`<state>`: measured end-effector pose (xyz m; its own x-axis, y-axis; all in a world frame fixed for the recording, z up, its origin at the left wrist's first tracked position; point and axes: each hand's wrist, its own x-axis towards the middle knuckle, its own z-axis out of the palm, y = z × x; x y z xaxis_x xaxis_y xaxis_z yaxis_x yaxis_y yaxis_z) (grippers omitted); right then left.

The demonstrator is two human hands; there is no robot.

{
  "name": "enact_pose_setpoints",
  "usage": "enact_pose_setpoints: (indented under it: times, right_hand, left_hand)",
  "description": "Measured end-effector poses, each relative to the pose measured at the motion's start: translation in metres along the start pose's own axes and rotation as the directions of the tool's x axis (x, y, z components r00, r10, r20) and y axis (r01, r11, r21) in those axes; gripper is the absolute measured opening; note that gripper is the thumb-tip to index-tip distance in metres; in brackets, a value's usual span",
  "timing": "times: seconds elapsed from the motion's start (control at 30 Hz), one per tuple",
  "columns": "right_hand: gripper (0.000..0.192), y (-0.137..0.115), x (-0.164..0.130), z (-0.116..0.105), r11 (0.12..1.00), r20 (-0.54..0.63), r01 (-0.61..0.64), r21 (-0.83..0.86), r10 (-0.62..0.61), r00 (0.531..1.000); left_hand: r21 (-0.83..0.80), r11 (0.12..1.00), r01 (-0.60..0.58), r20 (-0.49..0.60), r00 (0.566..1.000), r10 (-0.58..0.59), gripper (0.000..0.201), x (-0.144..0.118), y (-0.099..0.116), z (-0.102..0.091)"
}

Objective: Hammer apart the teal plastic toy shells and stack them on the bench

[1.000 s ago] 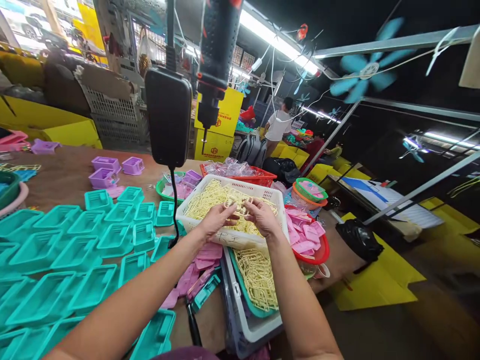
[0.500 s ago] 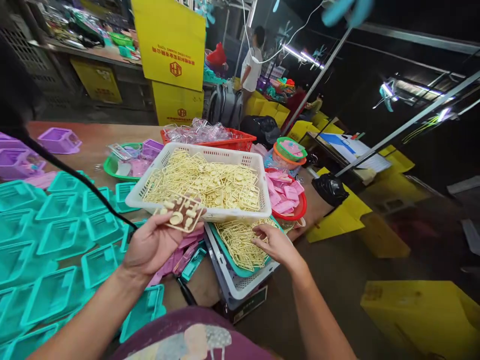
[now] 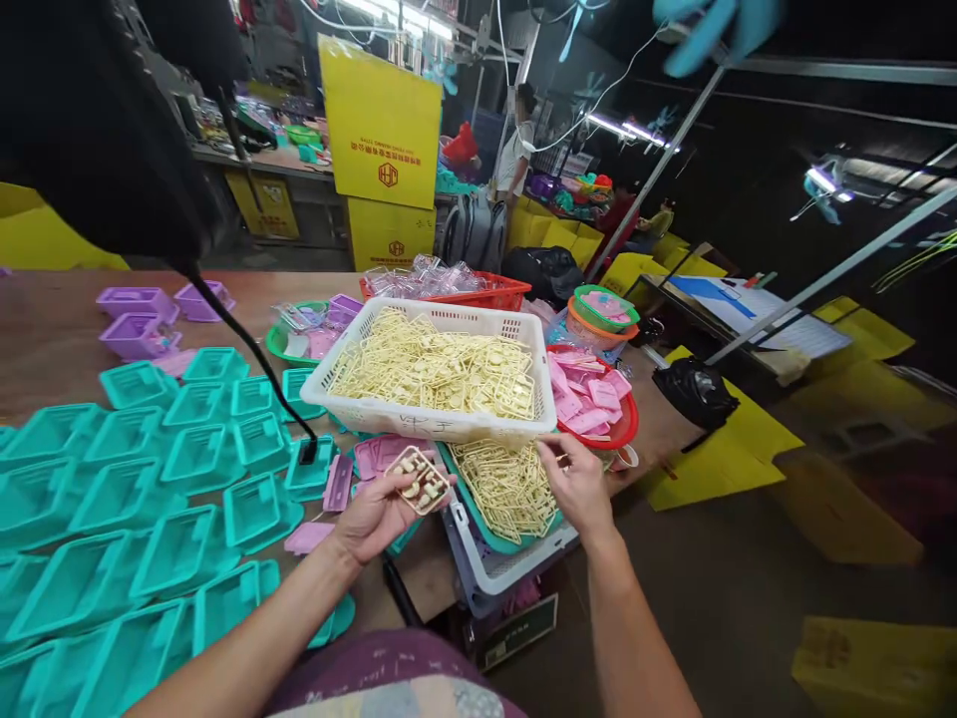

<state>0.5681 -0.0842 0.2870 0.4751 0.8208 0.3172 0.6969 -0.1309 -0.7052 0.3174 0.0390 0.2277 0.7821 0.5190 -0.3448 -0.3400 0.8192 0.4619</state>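
My left hand (image 3: 378,519) grips a cream plastic sprue frame (image 3: 419,481) with small moulded parts in it, over the table in front of the white basket. My right hand (image 3: 579,484) is at the right end of a teal tray (image 3: 489,541) piled with thin cream sprue frames (image 3: 508,489). Its fingers are bent in a pinch close to the white basket's lower corner; what they hold, if anything, is too small to make out. The white basket (image 3: 441,424), full of more cream sprue frames (image 3: 441,364), stands just behind both hands.
Teal plastic trays (image 3: 175,548) cover the left of the table, with purple ones (image 3: 139,334) behind. A red basin (image 3: 624,424) of pink parts stands right. A black lamp arm (image 3: 254,354) crosses the left side. Yellow cartons (image 3: 381,120) and a person (image 3: 515,150) are farther back.
My left hand has moved down and right with the sprue frame, away from the white basket's edge. My right hand has risen slightly towards the basket's corner, its fingers more bent. The view has turned left.
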Motion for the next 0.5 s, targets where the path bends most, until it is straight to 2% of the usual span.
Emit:
enact_pose_setpoints:
  times: [0.1, 0.23, 0.37, 0.5]
  right_hand:
    - [0.024, 0.021, 0.013, -0.006, 0.989, 0.018, -0.133, 0.064, 0.132, 0.991]
    - [0.036, 0.048, 0.019, -0.002, 0.954, 0.081, -0.254, 0.157, 0.244, 0.966]
    - [0.055, 0.047, 0.043, 0.002, 0.894, 0.075, -0.356, 0.271, 0.349, 0.934]
    - [0.054, 0.032, 0.101, 0.007, 0.897, 0.115, -0.302, 0.322, 0.28, 0.953]
  left_hand:
    - [-0.007, 0.997, -0.076, 0.005, 0.997, 0.076, 0.04, -0.008, 0.013, 0.001]
    - [-0.004, 0.988, -0.156, 0.0, 0.988, 0.156, 0.047, -0.012, 0.026, -0.005]
    - [0.003, 0.968, -0.25, -0.171, 0.954, 0.247, 0.052, -0.003, 0.036, -0.025]
    - [0.032, 0.951, -0.308, -0.396, 0.87, 0.295, 0.047, 0.012, 0.043, -0.047]
